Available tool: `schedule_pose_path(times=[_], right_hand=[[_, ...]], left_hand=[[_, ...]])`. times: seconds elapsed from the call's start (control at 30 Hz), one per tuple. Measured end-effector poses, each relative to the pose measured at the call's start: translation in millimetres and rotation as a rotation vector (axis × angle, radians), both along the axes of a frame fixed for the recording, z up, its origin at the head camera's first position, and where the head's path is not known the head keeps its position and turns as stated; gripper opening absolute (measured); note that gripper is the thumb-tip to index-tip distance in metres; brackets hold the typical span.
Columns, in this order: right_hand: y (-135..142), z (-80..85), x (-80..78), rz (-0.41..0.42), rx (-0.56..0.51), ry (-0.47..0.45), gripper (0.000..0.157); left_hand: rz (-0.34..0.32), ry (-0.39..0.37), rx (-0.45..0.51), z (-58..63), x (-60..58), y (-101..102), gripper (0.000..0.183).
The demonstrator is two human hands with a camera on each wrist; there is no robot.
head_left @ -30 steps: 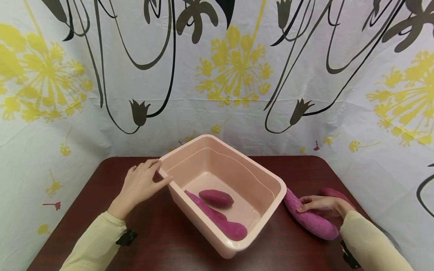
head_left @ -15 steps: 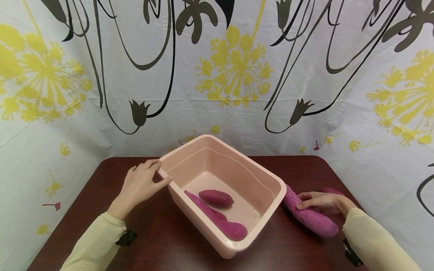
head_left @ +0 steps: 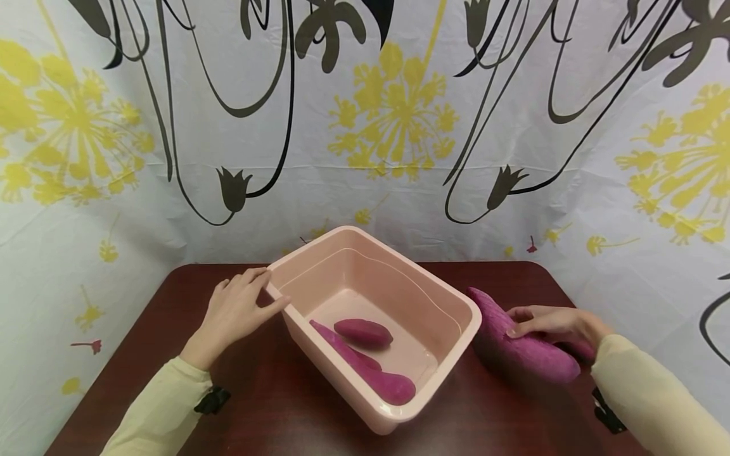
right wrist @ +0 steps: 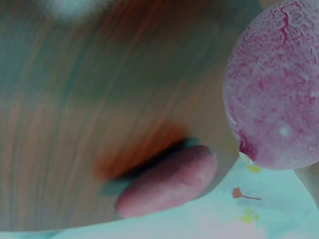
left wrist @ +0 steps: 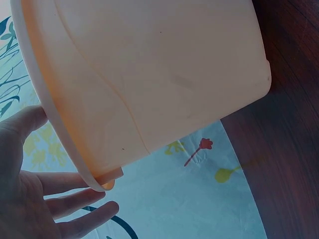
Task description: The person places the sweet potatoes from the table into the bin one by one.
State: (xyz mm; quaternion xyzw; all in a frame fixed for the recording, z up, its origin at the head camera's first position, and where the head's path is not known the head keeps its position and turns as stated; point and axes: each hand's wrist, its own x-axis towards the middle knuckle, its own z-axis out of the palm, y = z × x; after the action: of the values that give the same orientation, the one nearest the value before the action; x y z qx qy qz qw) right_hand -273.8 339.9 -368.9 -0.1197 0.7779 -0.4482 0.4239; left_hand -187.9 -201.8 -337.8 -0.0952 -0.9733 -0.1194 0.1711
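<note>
My left hand (head_left: 236,316) rests on the left corner of a pale pink plastic tub (head_left: 419,256). In the left wrist view its fingers (left wrist: 75,201) are fairly straight at the tub's rim. My right hand (head_left: 556,324) grips a long purple sweet potato (head_left: 533,358) just right of the tub, held tilted over the table with a shadow under it. The right wrist view shows its rounded end (right wrist: 279,94). Inside the tub lie a short sweet potato (head_left: 364,334) and a longer, bulb-ended purple one (head_left: 390,385), with another partly hidden between them.
Behind my right hand another sweet potato (right wrist: 169,181) lies on the dark wooden table (head_left: 274,405), near its edge. A white patterned cloth (head_left: 365,139) hangs behind and around the table.
My right hand has raised the long sweet potato off the table and shifted slightly back and right, its far tip now higher beside the tub's rim. My left hand stays put.
</note>
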Motion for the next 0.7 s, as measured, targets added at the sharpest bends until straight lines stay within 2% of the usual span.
schedule_pose_path(times=[0.2,0.33,0.43,0.7], right_hand=[[-1.5,20.2,-2.9,0.062,-0.028,0.061,0.051],[-2.9,33.8,-3.1,0.053,0.026,0.105,0.055],[-5.1,43.9,-2.1,0.044,0.049,0.102,0.056],[-8.8,68.9,-2.2,0.064,0.116,0.156,0.059]], left_hand=[[0.002,-0.005,-0.002,0.0,0.3,-0.1,0.065],[0.0,-0.005,-0.001,-0.6,0.1,-0.3,0.065],[-0.003,-0.005,0.001,-0.6,0.0,-0.5,0.066],[-0.001,-0.009,0.0,0.1,0.2,-0.3,0.065]])
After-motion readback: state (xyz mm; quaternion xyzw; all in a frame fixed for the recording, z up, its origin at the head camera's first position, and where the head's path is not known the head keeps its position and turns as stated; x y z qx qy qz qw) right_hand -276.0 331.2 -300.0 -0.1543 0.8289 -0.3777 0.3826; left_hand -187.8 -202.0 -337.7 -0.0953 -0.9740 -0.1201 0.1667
